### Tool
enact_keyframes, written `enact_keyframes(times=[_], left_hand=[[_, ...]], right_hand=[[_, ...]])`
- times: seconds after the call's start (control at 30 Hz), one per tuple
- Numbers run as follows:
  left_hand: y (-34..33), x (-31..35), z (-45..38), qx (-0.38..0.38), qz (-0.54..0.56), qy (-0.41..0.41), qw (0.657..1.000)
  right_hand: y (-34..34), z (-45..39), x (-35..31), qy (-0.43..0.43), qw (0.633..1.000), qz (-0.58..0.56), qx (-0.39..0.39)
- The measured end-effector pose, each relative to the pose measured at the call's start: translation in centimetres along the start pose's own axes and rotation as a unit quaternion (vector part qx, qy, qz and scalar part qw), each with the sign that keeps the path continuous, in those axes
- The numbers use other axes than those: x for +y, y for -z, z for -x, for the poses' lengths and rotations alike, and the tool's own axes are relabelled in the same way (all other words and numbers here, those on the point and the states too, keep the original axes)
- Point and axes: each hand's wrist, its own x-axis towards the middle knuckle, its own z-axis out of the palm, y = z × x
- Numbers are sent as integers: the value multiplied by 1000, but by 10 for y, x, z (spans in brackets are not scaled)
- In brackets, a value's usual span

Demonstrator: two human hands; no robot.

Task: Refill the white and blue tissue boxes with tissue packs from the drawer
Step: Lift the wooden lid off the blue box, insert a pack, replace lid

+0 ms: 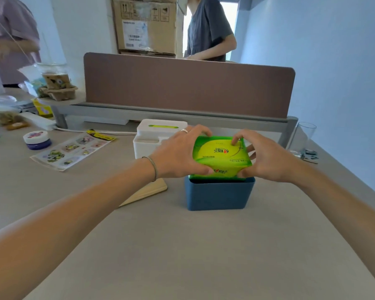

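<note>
Left hand (178, 154) and right hand (266, 159) grip a green plastic-wrapped tissue pack (220, 158) from both sides, its lower end inside the open blue rectangular tissue box (219, 195) mid-desk (182, 256). A white lidded tissue box (154, 135) sits just behind, toward the desk's far edge.

At frame centre, the left hand (178, 154) and right hand (266, 159) grip a green tissue pack (220, 155) sitting in the open blue tissue box (219, 195) on the worktop (182, 245).
</note>
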Motion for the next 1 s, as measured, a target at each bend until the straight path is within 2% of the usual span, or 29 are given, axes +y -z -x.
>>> enact_keyframes(times=[0.27,0.43,0.63,0.8,1.0], left_hand=[[-3,3,-1,-1,40,-7,999],[-9,0,6,-32,9,1,999],[-17,-13,24,-125,-13,-3,992],[-21,-21,27,-132,-31,-13,991],[-21,-26,25,-208,-95,-12,973]], right_hand=[[-3,0,4,-13,1000,-22,18],[-7,4,6,-19,999,-35,-21],[-16,6,8,-12,994,-70,-83],[-22,7,0,-4,994,-15,-112],[-38,8,-8,4,977,121,-174]])
